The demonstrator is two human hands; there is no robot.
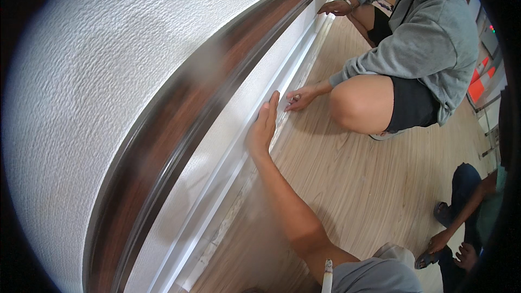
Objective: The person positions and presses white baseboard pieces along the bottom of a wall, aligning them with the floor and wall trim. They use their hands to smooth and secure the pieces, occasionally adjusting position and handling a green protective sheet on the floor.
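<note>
My right hand (262, 128) lies flat against a long white skirting strip (217, 177) at the foot of the wall. Its fingers are stretched out along the strip, and nothing shows in its grasp. Just beyond my fingertips, a co-worker's hand (305, 98) is at the strip's lower edge, pinching something small I cannot make out. That person's other hand (336, 7) touches the strip farther along. My left hand is out of the picture.
Above the strip, a dark brown wood rail (211, 84) crosses the white textured wall (125, 38). The co-worker in a grey hoodie (418, 38) squats close ahead. Another person's hand (437, 242) shows at lower right. An orange-and-white cone (477, 88) stands behind. A cigarette-like white stick (327, 278) juts up below.
</note>
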